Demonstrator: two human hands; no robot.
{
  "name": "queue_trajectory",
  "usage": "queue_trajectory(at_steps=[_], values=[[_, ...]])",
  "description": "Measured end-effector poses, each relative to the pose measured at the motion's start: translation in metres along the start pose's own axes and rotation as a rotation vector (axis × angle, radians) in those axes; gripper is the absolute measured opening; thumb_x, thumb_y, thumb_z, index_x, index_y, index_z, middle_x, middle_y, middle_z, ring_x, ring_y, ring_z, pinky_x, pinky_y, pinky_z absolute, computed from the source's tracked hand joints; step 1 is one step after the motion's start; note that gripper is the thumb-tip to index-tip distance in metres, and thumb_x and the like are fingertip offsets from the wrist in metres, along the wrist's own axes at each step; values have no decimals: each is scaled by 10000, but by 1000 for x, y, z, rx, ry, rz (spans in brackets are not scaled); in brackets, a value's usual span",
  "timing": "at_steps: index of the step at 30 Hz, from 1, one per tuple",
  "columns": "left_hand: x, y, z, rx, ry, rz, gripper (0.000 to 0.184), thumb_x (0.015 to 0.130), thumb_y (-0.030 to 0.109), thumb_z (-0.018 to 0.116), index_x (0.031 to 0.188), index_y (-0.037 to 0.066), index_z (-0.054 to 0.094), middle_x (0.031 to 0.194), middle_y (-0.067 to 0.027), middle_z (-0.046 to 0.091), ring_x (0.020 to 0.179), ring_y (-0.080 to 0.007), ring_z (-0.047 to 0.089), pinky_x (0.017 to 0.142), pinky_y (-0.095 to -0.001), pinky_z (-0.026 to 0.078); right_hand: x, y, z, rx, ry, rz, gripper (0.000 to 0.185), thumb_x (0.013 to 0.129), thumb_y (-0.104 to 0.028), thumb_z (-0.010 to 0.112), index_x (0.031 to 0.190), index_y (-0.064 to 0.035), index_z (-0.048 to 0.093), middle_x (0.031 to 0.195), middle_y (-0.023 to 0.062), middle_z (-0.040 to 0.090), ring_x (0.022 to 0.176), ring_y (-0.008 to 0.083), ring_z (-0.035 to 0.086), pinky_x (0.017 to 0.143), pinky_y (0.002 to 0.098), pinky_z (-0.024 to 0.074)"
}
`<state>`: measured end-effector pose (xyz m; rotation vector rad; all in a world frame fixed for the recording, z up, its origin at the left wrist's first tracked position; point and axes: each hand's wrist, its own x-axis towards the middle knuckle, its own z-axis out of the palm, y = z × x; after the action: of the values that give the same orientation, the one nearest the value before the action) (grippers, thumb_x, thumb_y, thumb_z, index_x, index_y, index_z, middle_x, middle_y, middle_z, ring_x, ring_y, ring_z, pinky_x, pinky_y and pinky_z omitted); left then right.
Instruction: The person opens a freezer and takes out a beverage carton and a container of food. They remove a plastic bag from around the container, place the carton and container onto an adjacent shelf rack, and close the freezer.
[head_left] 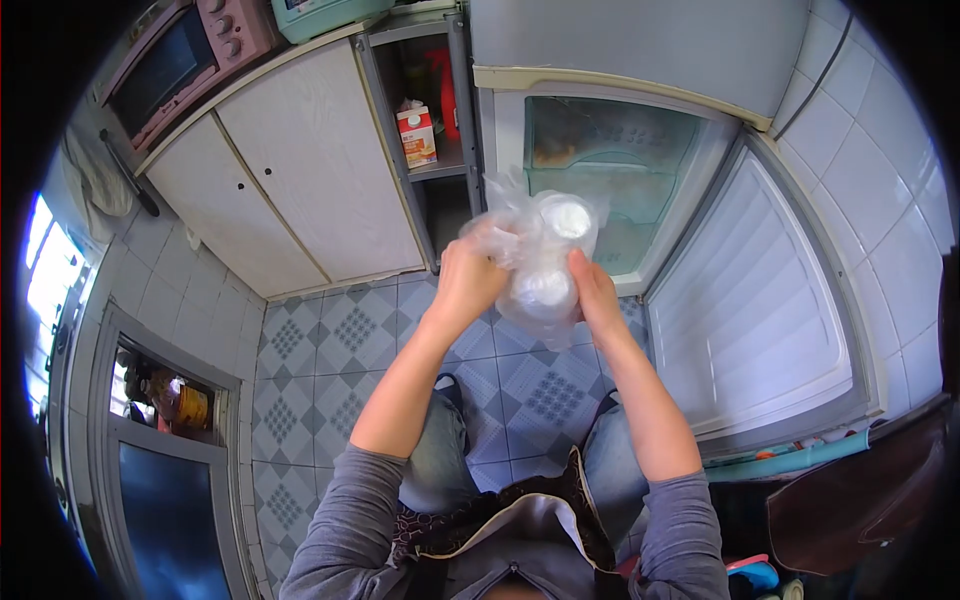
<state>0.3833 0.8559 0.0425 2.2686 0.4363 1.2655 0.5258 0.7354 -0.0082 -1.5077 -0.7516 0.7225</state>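
Note:
A clear plastic bag (535, 315) with two white, round-topped items in it hangs in front of me, between my hands. One white item (566, 219) shows at the upper right of the bag, the other (545, 288) lower down; their kind I cannot make out. My left hand (474, 268) is closed around the bunched plastic at the bag's left side. On the right side, my right hand (597, 290) grips the bag, its thumb up along the edge and its other fingers hidden behind.
The freezer compartment (610, 180) stands open ahead, its door (750, 300) swung out to the right. A narrow shelf (437, 172) holds a red-and-white carton (416, 137). White cabinets (310, 170) carry a pink oven (185, 65). Patterned tiles (340, 380) cover the floor.

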Motion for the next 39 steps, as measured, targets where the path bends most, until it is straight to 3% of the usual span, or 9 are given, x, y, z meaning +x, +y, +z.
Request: queue_trajectory(at_steps=[6,11,15,18,26,31,33,37,39], values=[[-10,15,15,-13,-205,-334,238,801,235,580,840,1,600,733,-232,592,729,-430,557,640,-432,465,-16,-29,11,-829,424,-128,676,781,-587,544,1013,43,465,756,200,615,708,291,623,560,381,472],[-20,10,35,131,-196,-340,321,825,292,575,850,-28,579,733,-237,601,732,-388,601,655,-427,459,-25,-45,25,-904,458,-157,577,792,-497,576,1007,25,452,764,237,600,693,380,593,583,458,448],[-19,-20,51,-379,-123,-510,398,855,343,556,897,-52,571,746,-182,628,740,-280,626,651,-397,461,-29,-42,35,-946,603,-526,440,825,-390,576,1013,-3,481,791,172,604,705,358,578,603,448,444],[-13,-15,36,-1123,-377,-917,409,906,371,483,1098,13,527,988,-94,598,874,-165,595,753,-317,490,-38,-47,46,-900,389,-677,338,845,-319,563,1005,-21,548,862,121,600,775,327,559,646,417,446],[-14,-34,48,-1287,-259,-1026,541,879,413,510,1161,-46,464,1075,-167,561,938,-225,584,780,-335,485,-36,-46,21,-608,231,-793,252,846,-186,568,1020,-9,611,959,115,581,852,275,538,743,324,439],[-5,-36,34,-1333,-154,-1036,532,879,355,525,1197,-59,424,1136,-178,535,1016,-232,553,849,-327,454,-110,-64,-21,-538,784,-897,260,842,-101,549,1075,13,574,1031,129,568,966,232,523,847,340,411],[-4,-57,32,-981,-21,-832,554,883,319,520,1233,-82,368,1184,-177,509,1069,-231,520,893,-312,418,-145,-39,-59,-648,1160,-920,323,853,-125,547,1137,26,518,1079,126,535,976,238,496,873,343,387],[2,-77,25,-482,341,-570,523,910,296,479,1305,-16,335,1231,-114,491,1113,-177,479,933,-281,373,-217,5,-148,-1219,1744,-702,442,856,-209,573,1205,36,456,1181,148,481,1049,279,461,896,361,372],[4,-76,6,-586,285,-565,521,909,292,481,1313,0,331,1225,-110,494,1110,-182,480,929,-283,373,-244,71,-233,-2226,1924,-247,484,877,-262,544,1233,44,423,1178,166,480,1059,293,459,917,363,354]])
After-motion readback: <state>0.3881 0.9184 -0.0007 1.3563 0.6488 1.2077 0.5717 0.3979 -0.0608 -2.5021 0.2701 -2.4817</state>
